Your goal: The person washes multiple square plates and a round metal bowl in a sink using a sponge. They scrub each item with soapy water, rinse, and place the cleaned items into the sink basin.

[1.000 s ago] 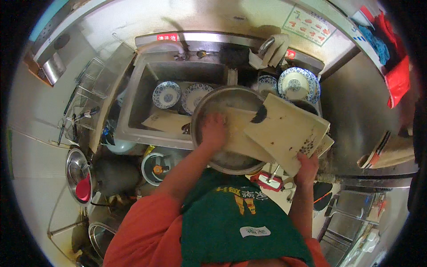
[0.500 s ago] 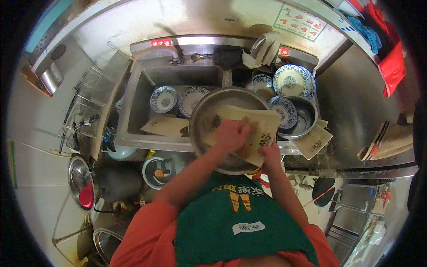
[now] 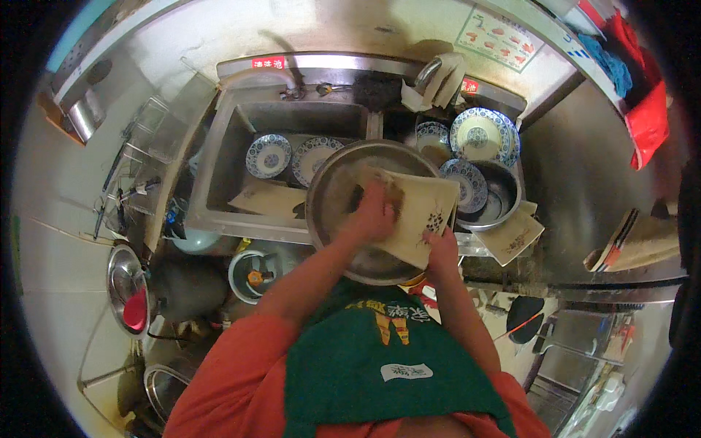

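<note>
A square cream plate (image 3: 420, 193) with a dark branch pattern is held tilted over a round metal basin (image 3: 325, 241), which rests across the sink's front edge. My right hand (image 3: 441, 252) grips the plate by its lower right edge. Against the plate's left part, my left hand (image 3: 374, 215) is closed around a brownish scrubbing pad (image 3: 395, 198), blurred by motion. Patterned blue-and-white plates (image 3: 268, 156) lie in the left sink bowl behind the basin. Just right of the basin, another blue-and-white plate (image 3: 464, 185) leans in a metal pot (image 3: 504, 191).
A second cream plate (image 3: 269, 200) lies in the sink (image 3: 208, 219), and another (image 3: 511, 237) sits under the pot at right. Stacked patterned plates (image 3: 482, 135) stand at the back right. A cloth (image 3: 442, 82) hangs over the tap. Wire racks (image 3: 142, 160) are at the left wall.
My left hand and the scrubbing pad have shifted left and slightly up across the plate. My right hand keeps its hold, and the plate has turned slightly.
</note>
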A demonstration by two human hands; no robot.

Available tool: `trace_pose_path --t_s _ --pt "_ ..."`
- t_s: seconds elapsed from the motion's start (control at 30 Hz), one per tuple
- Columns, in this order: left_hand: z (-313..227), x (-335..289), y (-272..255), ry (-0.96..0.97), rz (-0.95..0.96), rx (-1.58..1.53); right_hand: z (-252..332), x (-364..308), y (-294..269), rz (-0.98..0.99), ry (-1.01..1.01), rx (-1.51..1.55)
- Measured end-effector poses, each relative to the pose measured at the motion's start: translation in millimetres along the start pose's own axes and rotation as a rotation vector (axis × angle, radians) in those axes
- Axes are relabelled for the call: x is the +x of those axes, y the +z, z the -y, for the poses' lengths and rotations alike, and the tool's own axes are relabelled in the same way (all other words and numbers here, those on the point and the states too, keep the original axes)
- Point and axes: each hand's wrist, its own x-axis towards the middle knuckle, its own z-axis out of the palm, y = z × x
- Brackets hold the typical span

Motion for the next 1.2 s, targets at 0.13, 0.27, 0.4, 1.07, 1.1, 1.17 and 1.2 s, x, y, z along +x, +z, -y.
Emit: trace_pose_path --t_s 0.13,0.27,0.4,1.07,1.1,1.17,1.2 --pt "-41.0 -46.3 18.0 0.272 -0.009 0.083 4.0 17.5 8.1 -0.043 0.034 0.067" --pt "-33.6 -58.0 12.2 0.349 -0.028 0.264 15.4 18.7 7.3 -0.021 0.045 0.081" --pt "18.8 -42.3 -4.3 -0.083 0.007 0.517 31.1 6.1 3.5 -0.075 0.039 0.033" --pt "-30.0 -32.4 -7.0 -0.413 -0.104 -0.598 0.0 35.6 39.9 -0.042 -0.431 -0.329" --pt "-32.3 -33.3 -6.2 -0.333 -0.156 -0.704 -2.3 34.1 42.3 -0.055 -0.394 -0.313" --pt "-30.8 -30.9 -10.5 -0.339 -0.175 -0.758 9.9 31.9 38.2 -0.017 -0.509 -0.427" --pt "-27.7 -27.9 -14.4 -0.343 -0.178 -0.775 19.4 29.4 35.9 -0.033 -0.564 -0.473"
